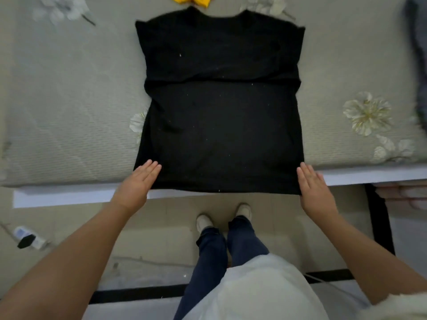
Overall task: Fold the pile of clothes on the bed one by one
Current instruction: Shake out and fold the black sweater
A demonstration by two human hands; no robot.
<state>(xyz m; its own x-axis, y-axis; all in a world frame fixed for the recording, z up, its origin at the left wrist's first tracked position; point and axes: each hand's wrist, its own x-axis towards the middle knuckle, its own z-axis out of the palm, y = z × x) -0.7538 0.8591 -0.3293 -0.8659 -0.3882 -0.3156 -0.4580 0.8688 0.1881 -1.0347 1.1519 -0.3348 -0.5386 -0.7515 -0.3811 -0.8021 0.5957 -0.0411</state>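
Black shirt (219,107) lies flat between both hands' straight fingers (150,168)

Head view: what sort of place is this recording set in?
Most likely a bedroom at home. A black T-shirt lies spread on a grey-green bed cover printed with pale flowers, over a white bed frame edge, with a tiled floor below.

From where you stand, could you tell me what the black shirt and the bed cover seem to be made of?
Black shirt: apparently a soft matte knit, perhaps cotton; it lies limp, shows no sheen, and holds pale lint specks.
Bed cover: apparently a woven or quilted textile, grey-green with printed flowers; fine ribbed lines run across it. The exact fibre cannot be told.
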